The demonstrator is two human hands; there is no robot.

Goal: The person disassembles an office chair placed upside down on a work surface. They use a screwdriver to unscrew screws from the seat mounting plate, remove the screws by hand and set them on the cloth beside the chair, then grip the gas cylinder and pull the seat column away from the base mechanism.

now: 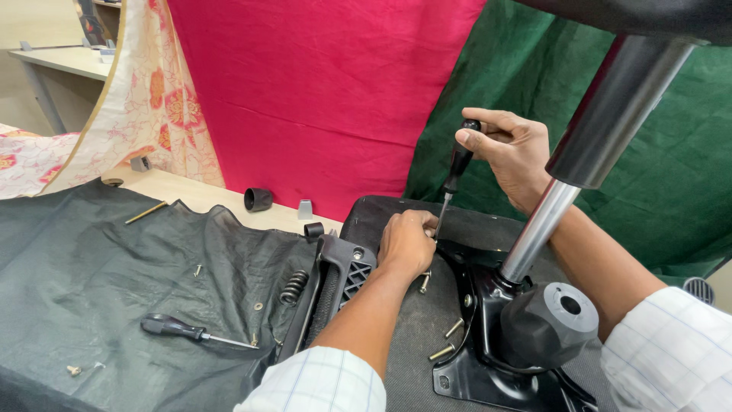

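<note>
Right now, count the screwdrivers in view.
2: one screwdriver upright in the right hand, tip by the left hand; another screwdriver lying on the black sheet.

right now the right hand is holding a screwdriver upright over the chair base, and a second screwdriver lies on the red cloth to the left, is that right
Not quite. The head view shows the right hand holding a screwdriver upright over the chair base, but the second screwdriver lies on the black cloth to the left. The red cloth hangs behind as a backdrop.
</note>
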